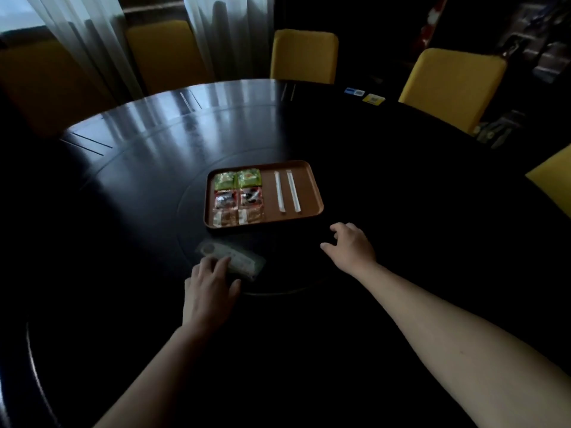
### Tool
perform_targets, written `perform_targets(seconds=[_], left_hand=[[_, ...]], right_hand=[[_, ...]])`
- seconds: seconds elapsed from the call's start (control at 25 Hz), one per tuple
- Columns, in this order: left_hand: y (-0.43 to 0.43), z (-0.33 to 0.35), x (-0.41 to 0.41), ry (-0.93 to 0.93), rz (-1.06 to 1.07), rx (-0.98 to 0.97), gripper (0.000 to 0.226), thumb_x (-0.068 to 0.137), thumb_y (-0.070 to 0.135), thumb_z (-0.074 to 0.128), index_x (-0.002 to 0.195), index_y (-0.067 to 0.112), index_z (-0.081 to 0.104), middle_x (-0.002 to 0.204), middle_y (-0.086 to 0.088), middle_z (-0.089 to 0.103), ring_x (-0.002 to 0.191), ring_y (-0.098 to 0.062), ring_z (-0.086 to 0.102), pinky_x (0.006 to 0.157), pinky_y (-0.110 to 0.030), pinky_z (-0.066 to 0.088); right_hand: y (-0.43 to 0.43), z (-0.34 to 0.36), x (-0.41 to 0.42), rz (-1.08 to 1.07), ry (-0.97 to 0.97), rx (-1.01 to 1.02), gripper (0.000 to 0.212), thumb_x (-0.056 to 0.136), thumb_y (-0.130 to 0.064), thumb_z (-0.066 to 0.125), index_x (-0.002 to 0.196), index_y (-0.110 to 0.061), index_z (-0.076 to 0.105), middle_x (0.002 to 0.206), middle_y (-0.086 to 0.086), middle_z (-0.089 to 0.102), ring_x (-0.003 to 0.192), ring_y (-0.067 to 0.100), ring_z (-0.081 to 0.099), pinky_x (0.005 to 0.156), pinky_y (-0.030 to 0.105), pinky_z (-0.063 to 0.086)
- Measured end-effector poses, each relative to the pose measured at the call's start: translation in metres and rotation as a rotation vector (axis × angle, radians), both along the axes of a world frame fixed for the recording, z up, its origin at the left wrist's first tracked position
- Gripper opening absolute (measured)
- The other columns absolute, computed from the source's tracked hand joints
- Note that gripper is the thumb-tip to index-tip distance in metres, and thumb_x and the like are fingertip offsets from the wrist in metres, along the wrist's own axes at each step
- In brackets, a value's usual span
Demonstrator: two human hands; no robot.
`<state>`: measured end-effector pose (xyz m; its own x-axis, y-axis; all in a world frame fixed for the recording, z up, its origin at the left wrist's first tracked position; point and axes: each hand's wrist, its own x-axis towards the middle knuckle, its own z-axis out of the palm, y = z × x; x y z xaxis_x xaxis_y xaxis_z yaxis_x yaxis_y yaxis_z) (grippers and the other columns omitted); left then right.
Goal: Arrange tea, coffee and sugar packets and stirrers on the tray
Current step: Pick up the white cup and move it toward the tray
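A brown tray [309, 193] lies on the dark round table. In its left half sit two green tea packets [237, 178], two red-black coffee packets [238, 197] and two pale sugar packets [238, 217], in rows. Two white wrapped stirrers [285, 191] lie side by side in its right half. A clear plastic bag [244, 263] lies on the table in front of the tray. My left hand [210, 287] rests on the bag's near edge with fingers spread. My right hand [350, 245] hovers just off the tray's near right corner, fingers apart and empty.
The dark round table [154, 156] has an inset turntable ring. Yellow chairs [304, 55] stand around its far and right sides. Small blue and yellow cards [364, 95] lie at the far right edge. Sheer curtains [222, 32] hang behind.
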<state>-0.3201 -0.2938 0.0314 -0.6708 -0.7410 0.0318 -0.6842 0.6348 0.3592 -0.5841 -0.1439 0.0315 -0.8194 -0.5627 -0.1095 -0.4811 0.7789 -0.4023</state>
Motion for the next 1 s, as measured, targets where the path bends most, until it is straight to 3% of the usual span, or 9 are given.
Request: perform_targets(seconds=[0.2,0.4,0.48,0.6,0.76,0.8,0.92,1.0], left_hand=[[0.138,0.011,0.058,-0.019,-0.263,0.028,0.049,0.087,0.034,0.068,0.133,0.023,0.056,0.131,-0.006,0.055,0.123,-0.029,0.049,0.100,-0.048,0.041],[0.221,0.005,0.088,-0.021,-0.440,0.044,0.046,0.090,0.037,0.065,0.133,0.024,0.056,0.136,-0.006,0.055,0.132,-0.028,0.045,0.108,-0.051,0.035],[0.233,-0.001,0.087,-0.061,-0.494,0.016,0.049,0.092,0.041,0.061,0.138,0.026,0.051,0.144,-0.008,0.049,0.141,-0.030,0.036,0.114,-0.057,0.028],[0.248,-0.012,0.078,-0.131,-0.554,-0.032,0.055,0.095,0.051,0.051,0.146,0.034,0.040,0.158,-0.010,0.033,0.150,-0.033,0.018,0.117,-0.064,0.014],[0.254,-0.031,0.074,-0.189,-0.596,-0.072,0.061,0.096,0.062,0.033,0.152,0.045,0.018,0.165,-0.008,0.015,0.153,-0.033,0.000,0.117,-0.068,0.002],[0.254,-0.035,0.075,-0.187,-0.591,-0.088,0.061,0.096,0.063,0.030,0.153,0.046,0.016,0.166,-0.007,0.014,0.153,-0.032,-0.001,0.117,-0.068,0.001],[0.254,-0.042,0.076,-0.156,-0.572,-0.103,0.060,0.095,0.064,0.029,0.152,0.048,0.015,0.165,-0.005,0.017,0.153,-0.031,0.001,0.118,-0.066,0.000],[0.252,-0.043,0.076,-0.150,-0.570,-0.106,0.060,0.095,0.066,0.027,0.152,0.049,0.015,0.165,-0.004,0.018,0.153,-0.029,0.001,0.118,-0.064,0.000]], right_hand=[[0.136,0.032,0.107,0.018,-0.224,-0.211,0.043,0.086,-0.035,0.068,0.125,-0.019,0.057,0.104,-0.005,0.060,0.093,0.013,0.060,0.080,0.027,0.049],[0.304,0.043,0.213,-0.108,-0.315,-0.301,0.034,0.091,-0.023,0.064,0.124,-0.014,0.060,0.099,0.001,0.064,0.090,0.016,0.062,0.082,0.031,0.051],[0.368,0.046,0.245,-0.171,-0.305,-0.299,0.028,0.093,-0.018,0.062,0.121,-0.014,0.062,0.099,0.001,0.066,0.093,0.015,0.062,0.084,0.032,0.052],[0.443,0.046,0.284,-0.377,-0.247,-0.313,0.015,0.092,-0.018,0.063,0.104,-0.026,0.066,0.092,-0.006,0.067,0.085,0.004,0.063,0.070,0.013,0.048],[0.478,0.032,0.315,-0.588,-0.094,-0.273,0.012,0.084,-0.019,0.073,0.092,-0.015,0.065,0.077,-0.005,0.064,0.071,0.016,0.063,0.058,0.006,0.041],[0.478,0.026,0.320,-0.613,-0.084,-0.250,0.016,0.083,-0.023,0.074,0.091,-0.014,0.064,0.077,-0.004,0.064,0.072,0.016,0.062,0.059,0.008,0.042],[0.463,0.009,0.329,-0.654,-0.164,-0.171,0.031,0.079,-0.040,0.075,0.091,-0.015,0.061,0.081,0.000,0.064,0.077,0.020,0.062,0.066,0.034,0.051],[0.448,0.000,0.332,-0.639,-0.190,-0.141,0.039,0.080,-0.044,0.073,0.100,-0.013,0.062,0.087,0.002,0.066,0.081,0.020,0.063,0.072,0.038,0.053]])
